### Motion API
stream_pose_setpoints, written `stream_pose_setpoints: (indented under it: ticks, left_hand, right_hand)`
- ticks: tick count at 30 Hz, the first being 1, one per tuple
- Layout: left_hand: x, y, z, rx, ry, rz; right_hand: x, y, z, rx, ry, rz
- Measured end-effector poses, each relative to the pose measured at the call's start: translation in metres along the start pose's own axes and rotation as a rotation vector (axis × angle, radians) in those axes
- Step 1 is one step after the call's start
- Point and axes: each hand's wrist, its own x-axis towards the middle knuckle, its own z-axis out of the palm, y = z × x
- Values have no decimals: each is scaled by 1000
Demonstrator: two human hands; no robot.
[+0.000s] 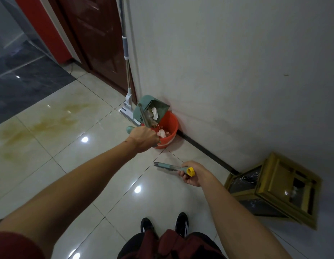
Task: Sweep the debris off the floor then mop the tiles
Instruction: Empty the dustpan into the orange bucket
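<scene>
My left hand [143, 138] grips the handle of a green dustpan [153, 107], which is tilted over a red bucket [169, 126] standing against the wall. White paper scraps and debris lie in the pan and in the bucket. My right hand [193, 173] holds the green broom handle [171, 167] near its yellow end cap; the broom points left, low over the tiles. A mop [126, 58] with a grey and silver pole leans in the corner, and its white head rests on the floor behind the bucket.
A yellowish stain [50, 120] spreads over the glossy beige tiles at the left. A gold-framed glass box [274, 187] stands on the floor by the wall at the right. A dark red door [91, 34] is beyond the mop. My shoes [164, 224] are at the bottom centre.
</scene>
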Motion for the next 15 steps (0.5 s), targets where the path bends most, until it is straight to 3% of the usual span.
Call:
stream_pose_setpoints:
  ticks: [8,15]
  left_hand:
    - [-4,25,22,64,-81,96]
    - [7,24,-9,105,-56,133]
  right_hand:
    - [6,14,-2,6,45,1]
    - [0,11,-12,27,29,-8]
